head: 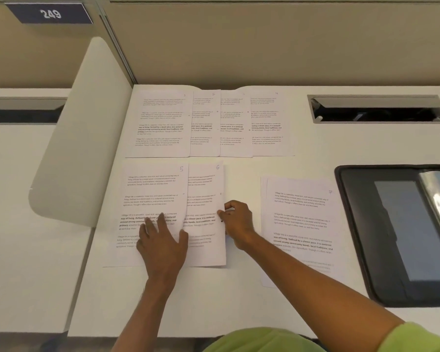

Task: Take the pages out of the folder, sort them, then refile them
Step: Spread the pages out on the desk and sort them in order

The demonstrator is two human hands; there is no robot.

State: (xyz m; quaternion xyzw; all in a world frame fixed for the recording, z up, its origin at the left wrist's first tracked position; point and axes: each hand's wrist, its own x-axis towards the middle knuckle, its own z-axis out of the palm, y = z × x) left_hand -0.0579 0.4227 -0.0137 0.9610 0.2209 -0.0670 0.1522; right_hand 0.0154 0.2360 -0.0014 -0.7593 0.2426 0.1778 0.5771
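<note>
My left hand (160, 240) is flat on page 5 (153, 189), fingers spread and straight, pressing the sheet to the table (239, 301); nothing is gripped there. My thumb reaches to where page 5 laps over the left side of page 6 (206, 184).

My right hand (235, 222) has its fingers curled in, pinching page 6 at its right edge, about halfway down the sheet. Both sheets lie side by side in the near row, handwritten numbers in their top right corners.

Behind them, against the partition, sits the back row of pages (163, 123): four sheets, each overlapping the next. Their corner numbers are too faint for me to read.

Off to my right lies a stack (300, 224), a little askew, with a sheet marked 7 on top. It is well apart from page 6.

Just beyond the stack the black folder (361, 224) lies open on the table, running out of view at the right edge, a shiny clear sleeve showing inside it.

A cable hatch (379, 109) stands open in the table beyond the folder, and a pale divider (81, 135) rises on my left.
</note>
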